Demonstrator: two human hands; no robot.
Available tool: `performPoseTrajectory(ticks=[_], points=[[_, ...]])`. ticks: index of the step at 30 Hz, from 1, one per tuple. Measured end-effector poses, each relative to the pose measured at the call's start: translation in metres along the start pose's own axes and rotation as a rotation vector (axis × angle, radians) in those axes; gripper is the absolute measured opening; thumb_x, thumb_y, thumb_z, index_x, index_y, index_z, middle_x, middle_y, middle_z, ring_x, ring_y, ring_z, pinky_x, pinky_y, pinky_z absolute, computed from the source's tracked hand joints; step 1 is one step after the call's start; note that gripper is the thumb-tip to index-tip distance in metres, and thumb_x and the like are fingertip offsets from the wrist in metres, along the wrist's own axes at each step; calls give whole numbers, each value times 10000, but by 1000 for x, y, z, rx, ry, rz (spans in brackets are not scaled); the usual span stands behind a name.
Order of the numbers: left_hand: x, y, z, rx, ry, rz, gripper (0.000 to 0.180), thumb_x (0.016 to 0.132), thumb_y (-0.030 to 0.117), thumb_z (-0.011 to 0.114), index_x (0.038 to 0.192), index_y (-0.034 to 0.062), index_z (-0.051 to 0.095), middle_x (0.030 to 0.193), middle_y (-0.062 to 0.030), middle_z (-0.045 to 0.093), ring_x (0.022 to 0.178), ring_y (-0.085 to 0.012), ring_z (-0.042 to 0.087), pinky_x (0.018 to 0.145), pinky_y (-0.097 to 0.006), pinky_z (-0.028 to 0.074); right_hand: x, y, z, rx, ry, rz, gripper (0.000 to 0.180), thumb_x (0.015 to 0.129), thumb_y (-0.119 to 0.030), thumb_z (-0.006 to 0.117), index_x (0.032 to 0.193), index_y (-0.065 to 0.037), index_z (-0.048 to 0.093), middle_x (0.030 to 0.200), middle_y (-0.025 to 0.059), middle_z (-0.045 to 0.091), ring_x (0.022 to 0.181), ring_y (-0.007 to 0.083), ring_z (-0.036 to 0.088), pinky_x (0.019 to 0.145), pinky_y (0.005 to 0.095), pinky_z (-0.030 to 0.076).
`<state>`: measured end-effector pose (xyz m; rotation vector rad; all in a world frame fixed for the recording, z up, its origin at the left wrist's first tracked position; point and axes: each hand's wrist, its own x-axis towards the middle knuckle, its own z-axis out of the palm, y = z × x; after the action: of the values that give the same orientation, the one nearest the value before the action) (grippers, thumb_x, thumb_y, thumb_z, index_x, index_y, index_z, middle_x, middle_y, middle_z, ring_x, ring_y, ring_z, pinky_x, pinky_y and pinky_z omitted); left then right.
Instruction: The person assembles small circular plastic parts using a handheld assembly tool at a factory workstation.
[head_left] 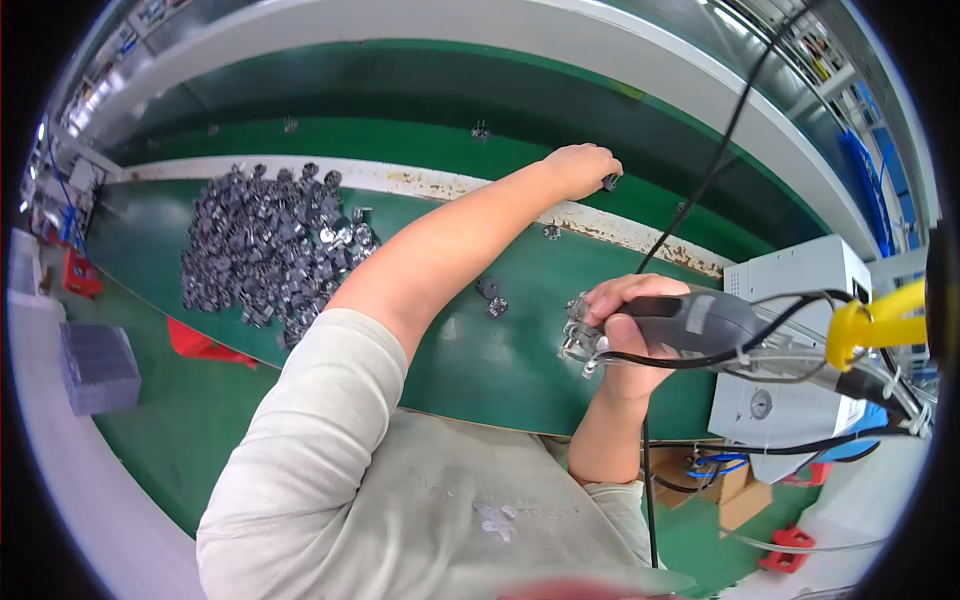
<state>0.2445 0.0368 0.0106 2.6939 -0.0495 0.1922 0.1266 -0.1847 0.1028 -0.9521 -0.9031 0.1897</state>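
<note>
My left arm stretches across the green work surface, and my left hand (585, 170) is past the white strip, over the far channel. Its fingers are closed on a small dark part (610, 182). My right hand (635, 350) is to the right of centre, wrapped round the front of a grey-and-black corded hand tool (690, 320), with the thumb on the near side. Just left of those fingers are shiny metal and clear pieces (578, 338); whether they are touched cannot be made out. Two small dark parts (495, 303) lie between my arms.
A large heap of small dark metal parts (265, 240) covers the left of the work surface (470, 360). Single parts (480, 131) lie in the far channel (400, 135). Right stands a white machine (790, 350), with cables and a yellow fitting (875, 322) before it.
</note>
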Motion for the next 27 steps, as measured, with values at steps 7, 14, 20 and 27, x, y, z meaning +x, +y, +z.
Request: performPoseTrajectory(ticks=[7,14,20,27], points=[[-12,-12,1,-59,85,-10,209,834,178,685,1001,56,708,1034,-115,675,982,-327,634,884,-420,517,3,-7,2,78,-34,-33,305,764,9,742,1014,2,567,778,134,634,693,213,622,679,351,544],[-126,21,-43,-263,448,46,188,809,135,690,958,22,701,1013,-143,675,1000,-335,634,873,-413,517,1,-3,-2,-46,96,-24,269,848,-155,715,1017,-3,571,739,124,610,621,203,583,672,374,512],[-231,38,-25,-262,397,-135,252,862,79,659,1107,26,688,1244,-175,616,1119,-368,599,950,-412,498,-6,3,2,-23,44,-48,397,840,-158,766,1126,7,547,794,122,628,708,205,615,712,359,530],[-242,31,-9,-178,338,-148,299,862,17,589,1151,-52,629,1291,-192,584,1195,-353,555,1030,-406,458,-5,16,-3,58,-6,-74,346,791,-1,738,1073,-8,537,843,121,626,755,212,621,728,365,538]])
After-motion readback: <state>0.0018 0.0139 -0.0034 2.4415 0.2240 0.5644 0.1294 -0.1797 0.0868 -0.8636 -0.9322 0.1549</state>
